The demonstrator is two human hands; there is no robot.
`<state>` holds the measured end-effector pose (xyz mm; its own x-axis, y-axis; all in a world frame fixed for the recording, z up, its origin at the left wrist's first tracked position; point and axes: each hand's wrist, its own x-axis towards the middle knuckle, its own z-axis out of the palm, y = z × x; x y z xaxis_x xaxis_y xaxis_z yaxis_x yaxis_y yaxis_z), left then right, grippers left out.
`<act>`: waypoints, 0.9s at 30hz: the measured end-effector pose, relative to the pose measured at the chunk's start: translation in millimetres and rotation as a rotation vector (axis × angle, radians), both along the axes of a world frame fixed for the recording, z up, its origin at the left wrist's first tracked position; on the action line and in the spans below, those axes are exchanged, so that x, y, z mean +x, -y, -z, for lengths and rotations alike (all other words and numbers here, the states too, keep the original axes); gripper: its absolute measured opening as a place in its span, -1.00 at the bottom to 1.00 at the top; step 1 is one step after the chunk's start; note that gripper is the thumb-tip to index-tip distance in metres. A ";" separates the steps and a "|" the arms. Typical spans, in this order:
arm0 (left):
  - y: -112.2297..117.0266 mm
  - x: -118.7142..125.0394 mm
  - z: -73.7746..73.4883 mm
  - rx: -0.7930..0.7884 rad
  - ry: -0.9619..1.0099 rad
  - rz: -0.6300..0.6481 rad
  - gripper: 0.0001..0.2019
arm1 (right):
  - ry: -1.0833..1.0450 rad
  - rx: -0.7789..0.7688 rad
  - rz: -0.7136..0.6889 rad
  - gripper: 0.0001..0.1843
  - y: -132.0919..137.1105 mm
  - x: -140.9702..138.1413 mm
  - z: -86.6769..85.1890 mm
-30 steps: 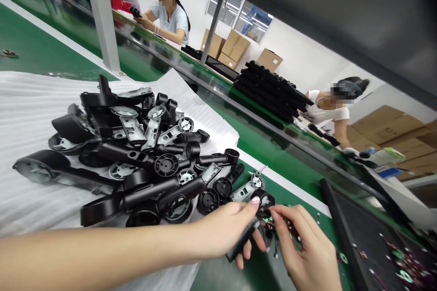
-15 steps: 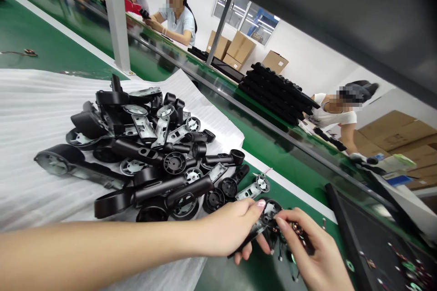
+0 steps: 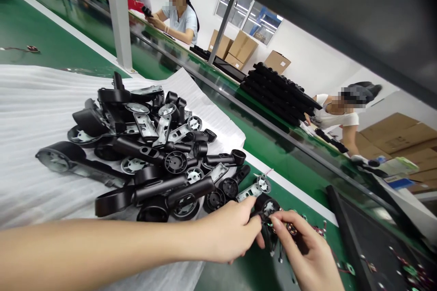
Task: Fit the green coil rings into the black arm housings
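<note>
My left hand (image 3: 228,232) grips a black plastic arm piece (image 3: 268,208), whose round housing shows past my fingers and whose shaft is hidden. My right hand (image 3: 303,250) pinches a small copper-wound component (image 3: 292,228) with thin wires hanging below, right beside the housing. A heap of black and metal arm pieces (image 3: 153,154) lies just left of my hands on white foam sheeting (image 3: 41,100). The nearest loose piece (image 3: 254,188) sits just above my left hand.
A green conveyor belt (image 3: 283,154) runs diagonally past the foam. At right, a black-edged tray (image 3: 372,245) holds small wired parts. Beyond the belt are stacked black parts (image 3: 280,95), cardboard boxes (image 3: 399,132), a grey post (image 3: 118,13) and co-workers (image 3: 180,13) (image 3: 336,111).
My left hand has turned the black arm piece, so its shaft no longer shows. My right hand has brought the small component closer to the housing. The whole view has shifted slightly.
</note>
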<state>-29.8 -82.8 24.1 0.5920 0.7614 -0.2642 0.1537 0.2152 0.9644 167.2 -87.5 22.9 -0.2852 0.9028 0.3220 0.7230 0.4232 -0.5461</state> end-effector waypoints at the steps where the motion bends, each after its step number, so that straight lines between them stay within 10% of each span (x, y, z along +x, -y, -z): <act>1: 0.4 -0.8 -1.6 0.001 -0.015 -0.006 -0.71 | -0.001 0.025 0.002 -0.80 -0.1 0.2 0.9; 27: -0.9 -1.2 -4.9 0.064 0.005 -0.136 -0.79 | 0.010 0.222 -0.040 -0.90 -3.0 0.5 -5.7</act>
<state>-31.0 -81.9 29.0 0.4832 0.8499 -0.2100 0.1223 0.1720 0.9775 167.7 -84.5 28.6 -0.3235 0.7980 0.5085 0.7080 0.5606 -0.4294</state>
